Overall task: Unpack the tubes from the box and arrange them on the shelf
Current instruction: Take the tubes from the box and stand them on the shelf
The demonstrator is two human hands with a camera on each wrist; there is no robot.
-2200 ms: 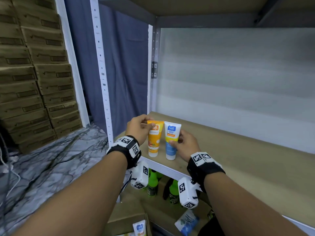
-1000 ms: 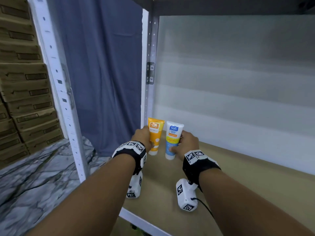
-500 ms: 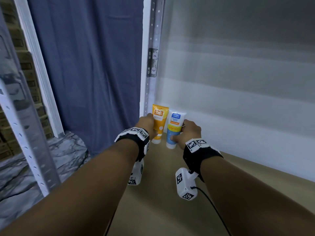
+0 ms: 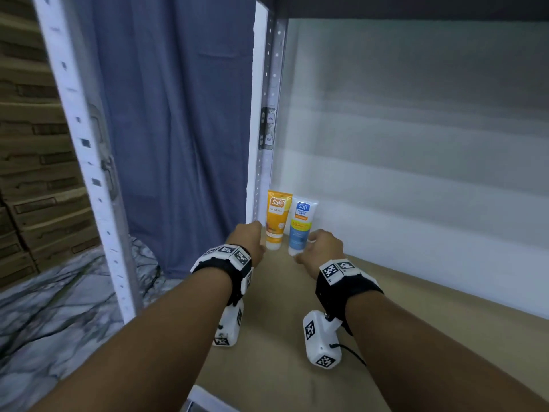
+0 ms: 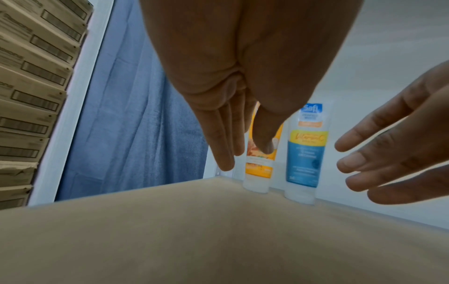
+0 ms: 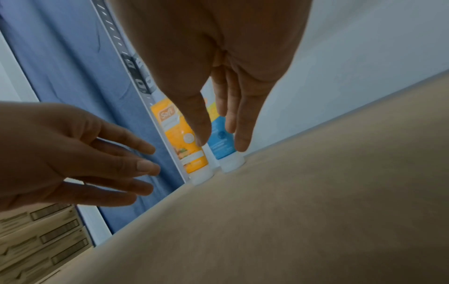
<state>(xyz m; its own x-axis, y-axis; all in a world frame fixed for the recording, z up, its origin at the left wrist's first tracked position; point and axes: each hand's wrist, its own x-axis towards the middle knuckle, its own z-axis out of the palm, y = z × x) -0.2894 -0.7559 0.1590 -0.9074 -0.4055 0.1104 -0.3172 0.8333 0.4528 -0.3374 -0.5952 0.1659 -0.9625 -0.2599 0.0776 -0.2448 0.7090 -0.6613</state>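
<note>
Two tubes stand upright on their white caps in the back left corner of the tan shelf board [image 4: 276, 322]. The orange tube [image 4: 277, 220] is next to the rear upright, the blue-and-white tube [image 4: 301, 227] just to its right. My left hand [image 4: 249, 239] hovers in front of the orange tube [image 5: 258, 169] with straight fingers and holds nothing. My right hand [image 4: 319, 248] is in front of the blue tube [image 6: 224, 148], also with straight fingers and nothing in it. The orange tube [image 6: 182, 140] and blue tube [image 5: 306, 153] stand free in both wrist views.
A blue curtain [image 4: 178, 129] hangs left of the shelf between white perforated uprights [image 4: 89, 162]. Stacked cardboard boxes [image 4: 32, 173] stand on a marble floor [image 4: 59, 307] at far left. A white back wall [image 4: 416, 144] closes the shelf; another board runs overhead.
Both hands carried the tubes from the shelf's front edge to the back left corner. They gripped the tubes half a second ago; now the fingers are straight and the tubes stand alone.
</note>
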